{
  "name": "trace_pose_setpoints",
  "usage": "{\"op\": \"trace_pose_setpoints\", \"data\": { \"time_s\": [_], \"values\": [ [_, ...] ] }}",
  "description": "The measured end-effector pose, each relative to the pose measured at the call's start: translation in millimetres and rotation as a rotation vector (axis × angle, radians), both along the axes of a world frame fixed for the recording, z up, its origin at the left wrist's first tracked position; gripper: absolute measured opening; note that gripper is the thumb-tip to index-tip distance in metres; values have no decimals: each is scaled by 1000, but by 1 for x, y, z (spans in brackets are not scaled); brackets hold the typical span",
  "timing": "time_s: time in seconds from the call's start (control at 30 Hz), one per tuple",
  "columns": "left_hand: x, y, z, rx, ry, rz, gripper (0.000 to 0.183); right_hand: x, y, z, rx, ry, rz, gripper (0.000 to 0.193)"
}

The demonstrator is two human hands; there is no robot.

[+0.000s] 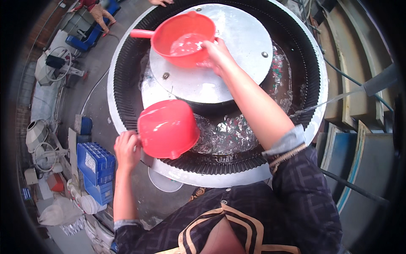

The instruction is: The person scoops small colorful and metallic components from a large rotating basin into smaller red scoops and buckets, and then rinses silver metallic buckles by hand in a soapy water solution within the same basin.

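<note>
My left hand is closed on the handle of a red plastic dipper. This dipper is tipped, its rounded outside turned up, over the near-left rim of a round tub. My right hand grips the rim of a second red dipper, whose handle points left. That one sits upright at the metal disc in the tub's middle, with wet, shiny contents I cannot make out clearly. Around the disc, water covers many small glittering pieces, some red and green.
A black ribbed wall lines the tub. Water streams from a pipe on the right, beside curved troughs. Blue crates and a white bucket stand left. Another person's hand rests at the far rim; someone stands farther back.
</note>
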State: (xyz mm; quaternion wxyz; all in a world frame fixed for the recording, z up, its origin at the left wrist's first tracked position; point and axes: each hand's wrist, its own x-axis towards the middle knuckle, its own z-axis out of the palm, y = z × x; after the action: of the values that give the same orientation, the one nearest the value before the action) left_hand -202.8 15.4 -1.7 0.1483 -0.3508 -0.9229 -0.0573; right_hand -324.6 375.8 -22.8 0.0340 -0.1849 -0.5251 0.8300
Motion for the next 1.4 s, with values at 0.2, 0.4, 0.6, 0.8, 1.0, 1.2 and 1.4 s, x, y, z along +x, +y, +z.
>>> {"op": "trace_pose_setpoints", "data": {
  "time_s": [0.2, 0.4, 0.6, 0.8, 1.0, 1.2, 1.4],
  "values": [
    [13, -13, 42, 436, -476, 251, 26, -19, 22, 34, 103, -104, -26, 68],
    [-23, 28, 54, 775, -969, 139, 31, 74, 80, 13, 457, 143, -307, 28],
    [-82, 149, 49, 474, -1173, 12, 38, 169, 139, -63, 529, -158, -374, 18],
    [-114, 191, 41, 329, -97, -301, 32, 187, 124, -132, 718, -718, 659, 23],
    [-50, 179, -6, -317, -1213, -402, 18, 177, 68, -198, 1398, -113, 1198, 47],
    [-72, 110, -231, -729, -1018, 67, 66, 166, -17, -238, 1525, 4, 1075, 53],
    [-55, 128, -256, -815, -1042, -146, 71, 158, -31, -247, 1465, -333, 1154, 34]
  ]
}}
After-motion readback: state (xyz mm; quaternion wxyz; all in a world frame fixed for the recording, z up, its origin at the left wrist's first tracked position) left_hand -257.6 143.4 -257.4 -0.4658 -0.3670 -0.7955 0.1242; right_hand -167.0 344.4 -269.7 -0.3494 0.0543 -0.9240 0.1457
